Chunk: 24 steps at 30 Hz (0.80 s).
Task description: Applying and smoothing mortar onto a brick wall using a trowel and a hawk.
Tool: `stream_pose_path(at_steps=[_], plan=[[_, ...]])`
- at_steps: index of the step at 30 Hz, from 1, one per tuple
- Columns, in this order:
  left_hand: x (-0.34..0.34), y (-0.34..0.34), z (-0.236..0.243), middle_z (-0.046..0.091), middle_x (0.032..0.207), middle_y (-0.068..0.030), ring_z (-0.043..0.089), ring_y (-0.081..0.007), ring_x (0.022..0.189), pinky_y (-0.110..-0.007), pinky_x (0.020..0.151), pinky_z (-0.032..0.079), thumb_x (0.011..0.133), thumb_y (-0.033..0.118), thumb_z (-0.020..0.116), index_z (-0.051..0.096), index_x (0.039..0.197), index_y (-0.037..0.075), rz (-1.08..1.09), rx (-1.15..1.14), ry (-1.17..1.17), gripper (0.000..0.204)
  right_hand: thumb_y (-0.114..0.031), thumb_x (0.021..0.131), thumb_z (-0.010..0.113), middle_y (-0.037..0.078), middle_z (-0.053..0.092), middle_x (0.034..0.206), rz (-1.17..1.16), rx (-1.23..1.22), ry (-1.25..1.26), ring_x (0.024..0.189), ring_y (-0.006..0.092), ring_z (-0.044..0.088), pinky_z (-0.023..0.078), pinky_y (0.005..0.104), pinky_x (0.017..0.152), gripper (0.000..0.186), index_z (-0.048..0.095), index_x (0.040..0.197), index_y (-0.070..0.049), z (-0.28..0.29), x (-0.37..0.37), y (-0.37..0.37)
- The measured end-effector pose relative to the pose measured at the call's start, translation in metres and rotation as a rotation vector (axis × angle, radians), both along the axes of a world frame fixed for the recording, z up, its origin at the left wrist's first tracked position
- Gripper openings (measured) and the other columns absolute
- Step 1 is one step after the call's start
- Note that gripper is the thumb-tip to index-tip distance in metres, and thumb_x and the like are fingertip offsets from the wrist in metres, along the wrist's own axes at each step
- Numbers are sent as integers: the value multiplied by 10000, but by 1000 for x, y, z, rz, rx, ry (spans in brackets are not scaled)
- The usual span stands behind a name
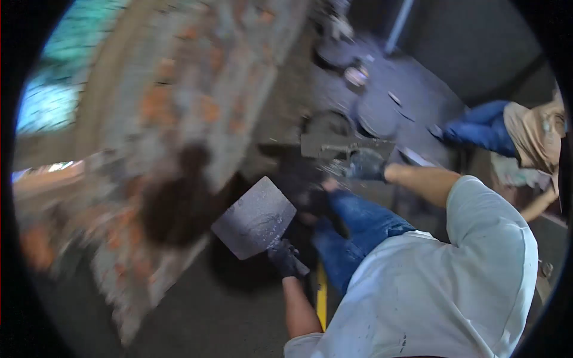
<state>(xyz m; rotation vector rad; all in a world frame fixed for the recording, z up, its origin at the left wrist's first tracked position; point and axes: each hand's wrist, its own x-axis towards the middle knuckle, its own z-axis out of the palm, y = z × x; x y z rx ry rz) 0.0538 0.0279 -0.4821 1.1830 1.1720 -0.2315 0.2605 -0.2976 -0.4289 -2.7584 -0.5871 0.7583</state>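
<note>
My left hand (285, 258), in a dark glove, is closed on a plasterer's hawk (255, 218). This square grey plate is held tilted, with some wet grey smears near the hand. On the other side, my right hand (366, 165), gloved and smeared with grey, grips a long flat plastering trowel (340, 145). The trowel's blade reaches out to the left of that hand, above a dark, blurred patch of floor. Hawk and trowel are apart from each other. My fingers are partly hidden by blur and by the gloves.
A rough wall (209, 89) with exposed orange brick leans across the left. Round buckets (379, 116) stand on the floor ahead. A yellow bar (322, 295) lies beside my legs. Another person (531, 134) in jeans is at the right edge.
</note>
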Motion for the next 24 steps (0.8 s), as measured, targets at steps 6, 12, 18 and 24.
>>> stream_pose_path(at_steps=[6, 12, 18, 24], plan=[[-72, 5, -208, 584, 731, -96, 575, -249, 592, -356, 513, 472, 794, 170, 577, 580, 939, 89, -744, -10, 185, 166, -283, 796, 515, 197, 636, 994, -276, -214, 124, 898, 342, 619, 476, 458, 798, 323, 645, 1008, -77, -102, -12, -76], [3, -65, -368, 631, 1015, -159, 593, -347, 929, -472, 787, 455, 843, 376, 478, 656, 978, 122, -1868, 482, -297, 338, -250, 767, 550, 181, 651, 898, -64, -379, -35, 823, 344, 626, 493, 475, 702, 266, 651, 950, -86, -254, 89, -124], [-3, -65, -517, 642, 919, -150, 598, -341, 868, -478, 762, 451, 811, 292, 504, 673, 910, 105, -1977, 377, -342, 271, -287, 817, 558, 211, 626, 966, -866, -108, 234, 841, 289, 626, 500, 426, 708, 319, 610, 1072, -101, -382, 140, 17], [-3, -74, -517, 646, 831, -149, 605, -326, 816, -460, 745, 457, 775, 217, 521, 675, 787, 93, -1829, 571, -531, 198, -173, 831, 497, 269, 575, 1066, -615, 266, 517, 976, 395, 576, 468, 461, 821, 350, 542, 1154, -47, -446, 71, 11]])
